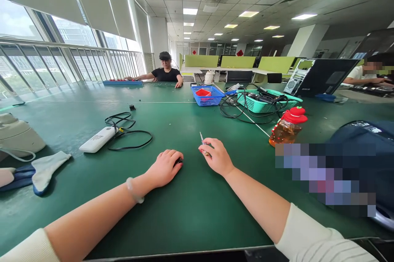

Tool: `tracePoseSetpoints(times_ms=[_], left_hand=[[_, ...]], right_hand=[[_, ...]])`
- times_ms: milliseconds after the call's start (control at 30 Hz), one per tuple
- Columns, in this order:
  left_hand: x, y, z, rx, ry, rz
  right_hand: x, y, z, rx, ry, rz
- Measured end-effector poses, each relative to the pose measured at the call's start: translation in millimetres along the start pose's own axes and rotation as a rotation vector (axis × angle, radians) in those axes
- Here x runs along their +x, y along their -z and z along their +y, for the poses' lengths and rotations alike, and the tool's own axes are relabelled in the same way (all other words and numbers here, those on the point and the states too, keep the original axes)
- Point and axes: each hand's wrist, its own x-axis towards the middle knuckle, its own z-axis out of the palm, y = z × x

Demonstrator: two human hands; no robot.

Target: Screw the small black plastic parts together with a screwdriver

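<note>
Extending from the right hand [218,157] in the head view, a slim tool [202,138] with a narrow, pale grey tip is gripped between thumb and fingers over the green bench [191,217]; its long axis is directed forward, slightly leftward. By the left hand [164,167], a small black object [178,160] is grasped, mostly hidden; its axis cannot be told.

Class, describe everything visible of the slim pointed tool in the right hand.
The slim tool has a thin, metallic-looking tip, pointing away from the person and slightly left. The right hand has it in its grip, which hides much of the rest. It shows against the green tabletop; whether they touch is unclear.
</note>
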Motion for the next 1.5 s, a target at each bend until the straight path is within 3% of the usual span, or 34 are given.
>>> tracePoseSetpoints(times_ms=[133,267,400,500,700,900,1033,1167,1500], left_hand=[[-49.6,25.0,-24.5,0.010,0.083,0.017],[-90.5,50.5,-66.1,0.065,0.240,0.015],[-117.4,64.6,-110.3,0.099,0.337,0.065],[-129.2,70.1,-130.3,0.108,0.382,0.121],[-139.0,82.7,-126.5,0.105,0.462,0.288],[-139.1,89.8,-111.3,0.100,0.560,0.343],[-138.2,91.6,-109.9,0.103,0.492,0.429],[-138.3,89.1,-122.8,0.109,0.437,0.503],[-140.2,86.2,-128.9,-0.045,0.477,0.519]], right_hand=[[-1.3,1.3,-0.8,0.008,-0.035,0.010],[-3.9,3.7,-0.4,-0.016,-0.115,0.037],[-4.5,5.5,-1.4,-0.020,-0.123,0.029],[-3.8,6.8,-2.0,-0.003,-0.109,0.011],[-4.6,11.6,1.6,0.003,-0.153,0.025],[-4.2,13.2,1.6,0.013,-0.171,0.031],[-4.8,12.8,1.0,0.019,-0.147,0.016],[-5.5,12.3,2.4,0.030,-0.116,0.047],[-5.2,12.5,2.6,0.062,-0.115,0.051]])
